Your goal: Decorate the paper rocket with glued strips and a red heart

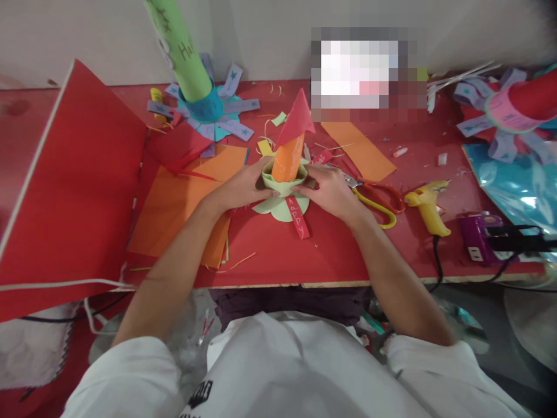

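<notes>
An orange paper tube with a red paper cone on top stands upright in a pale green paper collar on a green disc. A red strip lettered "Happy" lies over the disc's front. My left hand presses the collar from the left. From the right, my right hand holds the collar's other side. Both hands rest on the red table.
Orange paper sheets lie to the left, beside a raised red board. Scissors, a yellow glue gun and a purple power strip lie to the right. Finished paper rockets stand at the back and far right.
</notes>
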The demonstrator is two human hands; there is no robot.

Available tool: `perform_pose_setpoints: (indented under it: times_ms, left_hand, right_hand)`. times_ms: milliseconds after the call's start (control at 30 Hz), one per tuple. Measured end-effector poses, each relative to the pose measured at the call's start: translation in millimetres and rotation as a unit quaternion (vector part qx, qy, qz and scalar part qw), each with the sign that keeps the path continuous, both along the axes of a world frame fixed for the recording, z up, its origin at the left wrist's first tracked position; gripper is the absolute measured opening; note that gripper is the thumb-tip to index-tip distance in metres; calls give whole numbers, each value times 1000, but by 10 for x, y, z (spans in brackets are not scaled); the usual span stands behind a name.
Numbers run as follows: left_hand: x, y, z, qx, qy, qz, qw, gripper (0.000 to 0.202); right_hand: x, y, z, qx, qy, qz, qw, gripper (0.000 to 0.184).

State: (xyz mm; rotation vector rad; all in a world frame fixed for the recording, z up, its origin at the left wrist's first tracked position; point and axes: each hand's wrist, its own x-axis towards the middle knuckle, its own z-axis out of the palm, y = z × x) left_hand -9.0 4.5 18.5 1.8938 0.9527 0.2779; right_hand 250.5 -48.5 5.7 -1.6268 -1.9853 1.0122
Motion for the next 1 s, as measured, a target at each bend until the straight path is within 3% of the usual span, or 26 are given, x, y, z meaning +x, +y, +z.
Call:
perform_pose_setpoints:
  times_ms: [267,567,833,1000]
  left_hand:
    - [24,-22,-78,27,-4,2,1000,78]
    - [28,-24,-22,33,13,5,999,75]
    - [28,-26,12,19,-22,5,1000,89]
    - [10,-19,-35,9,-17,2,1000,91]
  right_hand:
    - [-134,-51,20,-5,-14,-15,1000,87]
    - [-198,-36,2,-25,-9,-33,999,70]
    - [-169,-34,-19,-9,16,-23,1000,79]
    - [-157,-26,45,-44,10,-26,999,80]
